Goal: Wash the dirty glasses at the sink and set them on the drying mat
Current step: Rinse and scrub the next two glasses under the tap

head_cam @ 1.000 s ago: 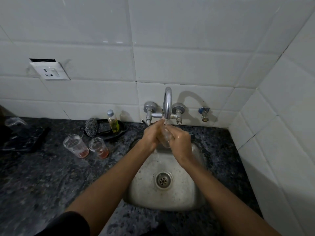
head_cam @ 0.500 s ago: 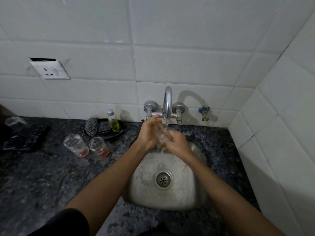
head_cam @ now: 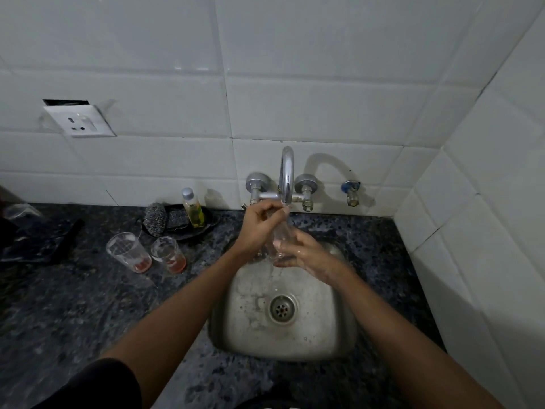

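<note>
A clear glass (head_cam: 278, 236) is under the running tap (head_cam: 286, 175), above the steel sink (head_cam: 244, 320). My left hand (head_cam: 258, 228) grips its upper part near the spout. My right hand (head_cam: 303, 252) cups its lower end with curled fingers. Water runs off the glass into the basin. Two dirty glasses stand on the dark counter to the left, one larger (head_cam: 128, 252) and one smaller (head_cam: 169, 255), each with a reddish residue at the bottom. A dark drying mat (head_cam: 32, 243) lies at the far left, with a clear glass (head_cam: 20, 211) on it.
A black dish (head_cam: 206, 228) behind the dirty glasses holds a steel scrubber (head_cam: 156, 219), a sponge and a small bottle of yellow liquid (head_cam: 194, 208). White tiled walls close the back and the right side. A socket (head_cam: 78, 121) is on the wall at left.
The glass has turned more upright under the water stream. My left hand has risen toward the spout, and my right hand has slid down to the glass's lower end.
</note>
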Demonstrator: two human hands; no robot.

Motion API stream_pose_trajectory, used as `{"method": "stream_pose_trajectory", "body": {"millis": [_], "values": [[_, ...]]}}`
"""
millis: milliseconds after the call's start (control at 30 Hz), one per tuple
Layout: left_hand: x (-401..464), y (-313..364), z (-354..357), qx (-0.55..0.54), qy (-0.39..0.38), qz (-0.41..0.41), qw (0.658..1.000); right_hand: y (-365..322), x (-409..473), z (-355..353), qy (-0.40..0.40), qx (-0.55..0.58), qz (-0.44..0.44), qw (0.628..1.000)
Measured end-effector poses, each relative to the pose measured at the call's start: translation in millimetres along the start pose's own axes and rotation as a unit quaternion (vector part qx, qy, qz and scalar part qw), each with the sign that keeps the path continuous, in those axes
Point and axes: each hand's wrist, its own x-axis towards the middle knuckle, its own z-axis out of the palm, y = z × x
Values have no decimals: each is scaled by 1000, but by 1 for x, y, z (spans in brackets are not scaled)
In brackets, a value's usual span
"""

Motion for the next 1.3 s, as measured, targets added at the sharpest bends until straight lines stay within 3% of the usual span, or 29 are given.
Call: {"method": "stream_pose_trajectory", "body": {"millis": [67, 133, 200, 300, 367, 467, 500, 533, 600, 633, 700, 767, 833, 967, 1000, 1133, 1167, 1300], "values": [[0, 2, -5, 157, -64, 110, 979, 1, 1, 0, 68, -79, -6, 994], [0, -4, -17, 301, -165, 223, 913, 3, 2, -5, 112, -111, -13, 987], [0, -12, -32, 372, -261, 266, 850, 4, 3, -15, 148, -150, -15, 977], [-3, -18, -40, 413, -311, 275, 810, 3, 2, -23, 166, -242, -22, 956], [-4, -21, -37, 426, -299, 278, 807, 1, 0, -19, 174, -338, -49, 924], [-5, -21, -32, 425, -267, 257, 826, 2, -1, -7, 232, -479, -147, 834], [-6, -21, -32, 420, -252, 254, 834, 3, -1, -6, 240, -458, -165, 840], [-8, -21, -33, 416, -238, 251, 841, 3, -2, -5, 237, -404, -160, 869], [-14, -20, -33, 413, -220, 247, 848, -2, -4, -8, 189, -252, -67, 947], [-17, -22, -33, 412, -216, 250, 849, -2, -4, -9, 161, -192, -21, 968], [-20, -27, -32, 408, -215, 247, 852, -1, -6, -9, 171, -248, -49, 952], [-17, -28, -31, 405, -216, 226, 859, 6, -6, -7, 226, -413, -144, 870], [-14, -27, -31, 406, -215, 210, 863, 14, -5, -5, 242, -457, -193, 834], [-21, -30, -31, 412, -209, 217, 860, 10, -4, -5, 198, -305, -93, 927], [-23, -32, -30, 408, -208, 218, 862, 10, -6, -6, 180, -291, -88, 935], [-22, -32, -24, 407, -217, 209, 863, 14, -10, -6, 226, -459, -198, 836], [-20, -32, -24, 408, -218, 208, 862, 16, -10, -6, 228, -468, -209, 828], [-23, -32, -24, 410, -207, 203, 865, 14, -11, -3, 238, -371, -158, 883]]}}
